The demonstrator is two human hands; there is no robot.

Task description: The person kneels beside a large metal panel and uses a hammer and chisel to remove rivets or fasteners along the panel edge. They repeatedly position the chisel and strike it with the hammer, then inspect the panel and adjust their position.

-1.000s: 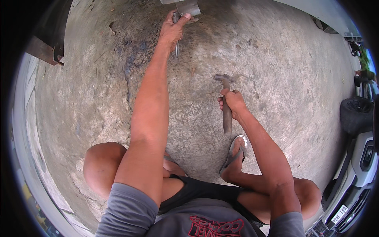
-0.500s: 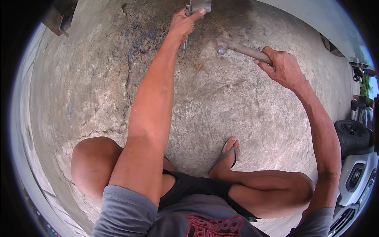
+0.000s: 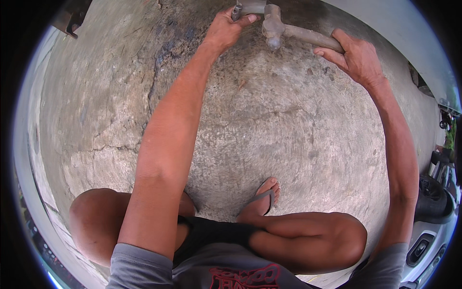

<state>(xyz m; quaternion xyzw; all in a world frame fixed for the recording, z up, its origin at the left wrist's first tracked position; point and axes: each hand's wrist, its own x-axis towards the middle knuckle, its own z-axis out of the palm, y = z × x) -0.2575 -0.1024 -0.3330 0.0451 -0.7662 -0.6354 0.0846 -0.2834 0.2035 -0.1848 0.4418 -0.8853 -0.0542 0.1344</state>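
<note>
At the top of the view my left hand [image 3: 225,30] is closed on a grey metal part [image 3: 252,6], its thumb lying along the lower edge. The upper frame edge cuts this part off, so its kind cannot be made out. My right hand [image 3: 360,57] is wrapped round the wooden handle of a ball-peen hammer [image 3: 310,36]. The hammer's head is right beside the metal part and overlaps its right end in view; whether they touch, I cannot tell. The rounded peen points down toward me.
I squat on a cracked, stained concrete floor [image 3: 250,120], my sandalled foot [image 3: 260,198] below my hands. A pale curved panel [image 3: 399,29] leans in at the upper right. A dark metal piece [image 3: 71,21] is at the upper left, and a white vehicle [image 3: 423,245] at the lower right.
The hammer has moved up, its head now beside the metal part instead of apart from it. My right hand has shifted slightly right and up. My left hand still holds the part.
</note>
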